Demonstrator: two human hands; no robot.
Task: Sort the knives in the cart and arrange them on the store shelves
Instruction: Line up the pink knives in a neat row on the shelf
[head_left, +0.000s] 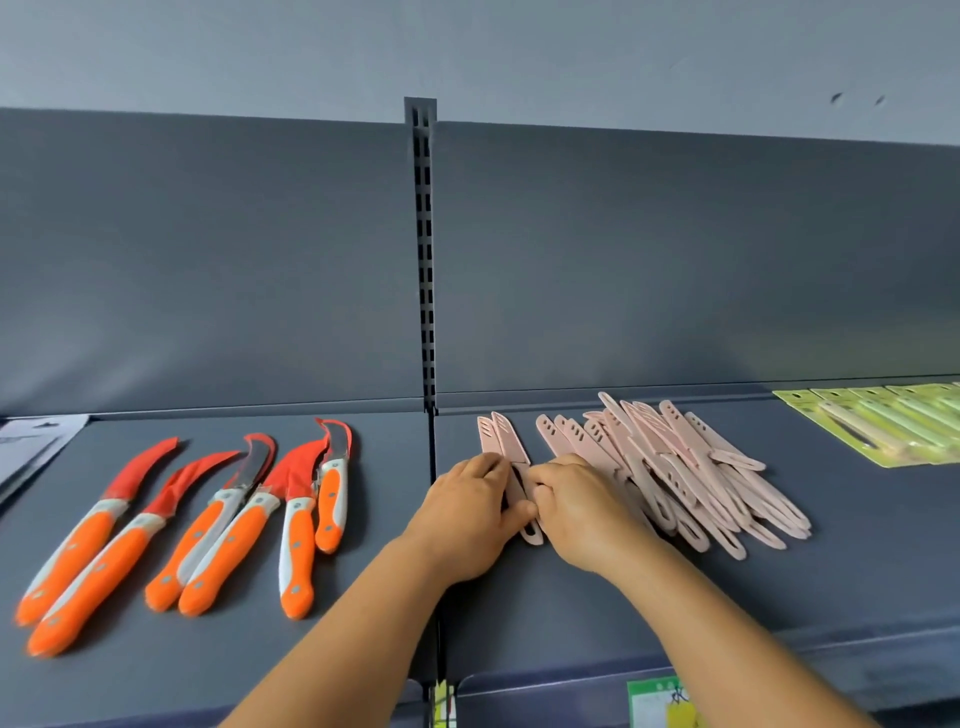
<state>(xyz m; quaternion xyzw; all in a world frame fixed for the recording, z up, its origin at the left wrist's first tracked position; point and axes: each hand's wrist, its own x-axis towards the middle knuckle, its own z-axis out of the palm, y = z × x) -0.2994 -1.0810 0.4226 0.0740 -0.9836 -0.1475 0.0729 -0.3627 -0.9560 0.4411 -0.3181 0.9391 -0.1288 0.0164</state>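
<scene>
On the dark grey shelf (597, 597) lie two pink sheathed knives (501, 439) side by side, set apart from the rest. My left hand (470, 514) and my right hand (576, 506) meet over their handles, fingers curled round them. Just right of my hands a loose pile of several more pink sheathed knives (691, 467) fans out. To the left, on the neighbouring shelf section, several orange-handled curved knives (208, 519) with red blade covers lie in a row.
Green carded knife packs (883, 426) lie at the far right of the shelf. A grey package (36, 447) pokes in at the far left. A slotted upright post (423, 249) divides the two back panels. A green price label (657, 701) hangs on the front edge.
</scene>
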